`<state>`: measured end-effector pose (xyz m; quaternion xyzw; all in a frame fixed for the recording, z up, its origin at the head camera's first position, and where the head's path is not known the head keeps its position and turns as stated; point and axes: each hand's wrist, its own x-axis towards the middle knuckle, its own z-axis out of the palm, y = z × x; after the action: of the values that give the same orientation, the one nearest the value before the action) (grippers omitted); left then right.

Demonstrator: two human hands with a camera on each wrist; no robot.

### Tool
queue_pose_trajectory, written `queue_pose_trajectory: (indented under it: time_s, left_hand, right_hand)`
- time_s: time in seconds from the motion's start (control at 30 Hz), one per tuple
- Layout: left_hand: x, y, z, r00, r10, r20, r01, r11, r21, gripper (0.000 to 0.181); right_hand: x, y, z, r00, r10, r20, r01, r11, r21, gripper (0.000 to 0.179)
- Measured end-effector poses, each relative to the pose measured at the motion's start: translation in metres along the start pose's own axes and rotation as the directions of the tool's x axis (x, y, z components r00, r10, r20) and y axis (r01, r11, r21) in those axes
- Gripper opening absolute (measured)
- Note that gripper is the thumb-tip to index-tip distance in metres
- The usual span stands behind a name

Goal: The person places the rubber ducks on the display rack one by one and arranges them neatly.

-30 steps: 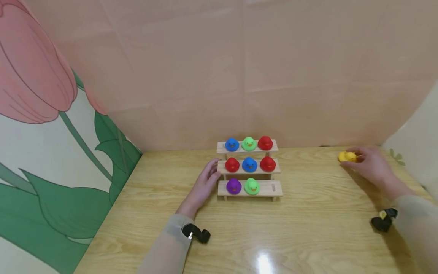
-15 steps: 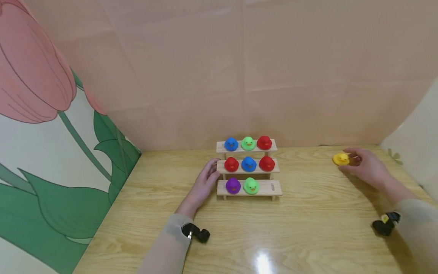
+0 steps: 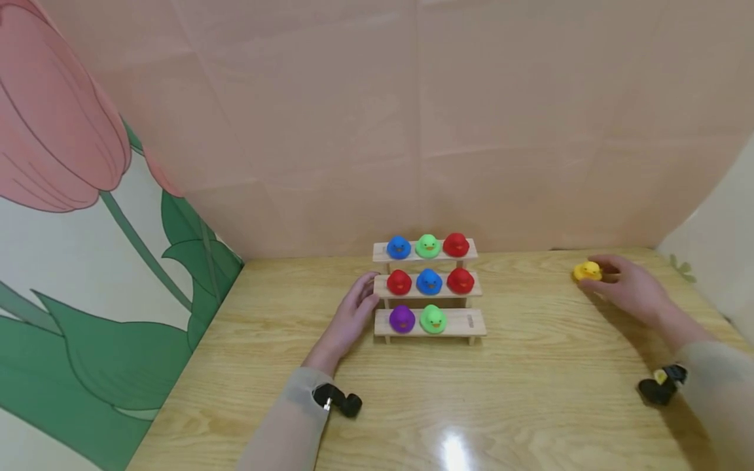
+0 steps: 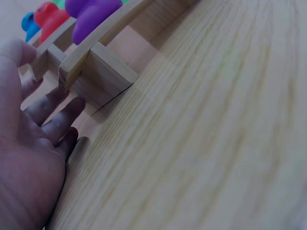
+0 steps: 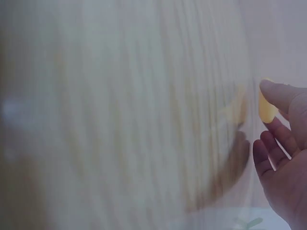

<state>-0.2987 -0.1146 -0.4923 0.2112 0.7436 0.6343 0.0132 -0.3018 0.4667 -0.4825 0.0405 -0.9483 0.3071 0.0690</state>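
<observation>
A three-tier wooden stand (image 3: 459,331) bears small rubber ducks. Its top tier holds a blue duck (image 3: 398,248), a green duck (image 3: 428,246) and a red duck (image 3: 456,245). Red, blue and red ducks sit on the middle tier. On the bottom tier are a purple duck (image 3: 402,319) and a green duck (image 3: 433,319), with bare wood at the right. My left hand (image 3: 349,318) holds the stand's left end at the middle tier, thumb and fingers around the board end. Far to the right, my right hand (image 3: 636,292) pinches a yellow duck (image 3: 586,271) between thumb and fingers.
A pale wood-grain table (image 3: 530,373) lies under everything. Behind it rises a pinkish-beige backdrop (image 3: 330,131). A panel with painted tulips (image 3: 194,261) borders the left side, and a whitish wall (image 3: 718,242) stands at the right.
The yellow duck has shifted slightly left and turned to face the head camera. My right fingers loosened around it, then closed on it again. The left hand and stand look unmoved.
</observation>
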Motion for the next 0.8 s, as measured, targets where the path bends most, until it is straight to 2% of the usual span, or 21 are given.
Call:
queue_pose_trajectory:
  time_s: [0.23, 0.47, 0.8]
  left_hand:
    - [0.0, 0.001, 0.001, 1.0, 0.005, 0.003, -0.005, 1.0, 0.001, 0.052]
    - [-0.001, 0.003, 0.001, 1.0, 0.003, 0.002, -0.003, 1.0, -0.002, 0.052]
    - [0.0, -0.001, 0.001, 1.0, -0.007, -0.008, 0.007, 1.0, -0.002, 0.052]
  right_hand:
    - [-0.012, -0.034, 0.009, 0.998, -0.051, -0.034, 0.052, 0.998, 0.044, 0.068]
    - [-0.029, -0.074, 0.014, 0.993, -0.115, -0.02, 0.116, 0.989, 0.087, 0.059]
    - [-0.053, -0.13, 0.028, 0.972, -0.234, -0.009, 0.233, 0.964, 0.129, 0.05]
